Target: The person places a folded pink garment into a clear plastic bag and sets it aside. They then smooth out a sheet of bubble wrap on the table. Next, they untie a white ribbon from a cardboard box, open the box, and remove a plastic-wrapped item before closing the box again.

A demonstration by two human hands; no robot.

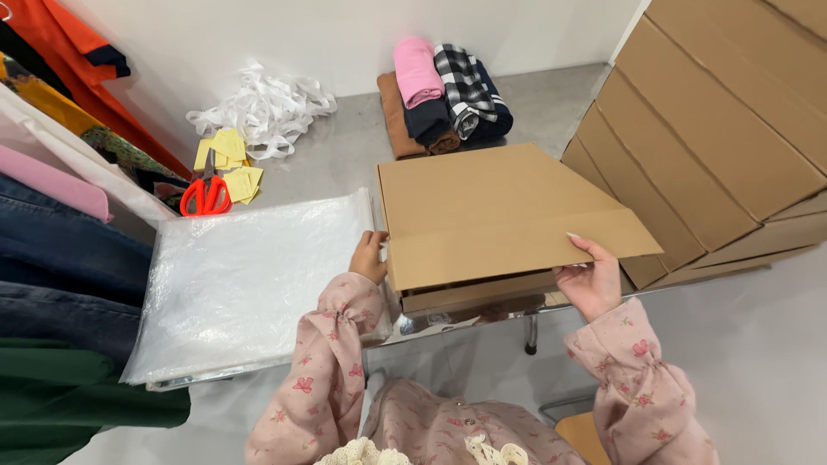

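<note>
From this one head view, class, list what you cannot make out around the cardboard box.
- Inside of the cardboard box: covered by its own flap.
- Left hand fingers: behind the box edge.
- Stacked cartons: cut off by the right edge.
- Hanging clothes: cut off left.

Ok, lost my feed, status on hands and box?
Left hand and right hand grip flat cardboard box edges. Plastic bag stack beside it. Nothing blocking.

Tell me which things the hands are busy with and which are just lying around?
In use:
left hand
right hand
flat cardboard box, held at both sides

Lying about:
clear plastic bags
red scissors
yellow paper slips
white straps
folded clothes
stacked cardboard
</note>
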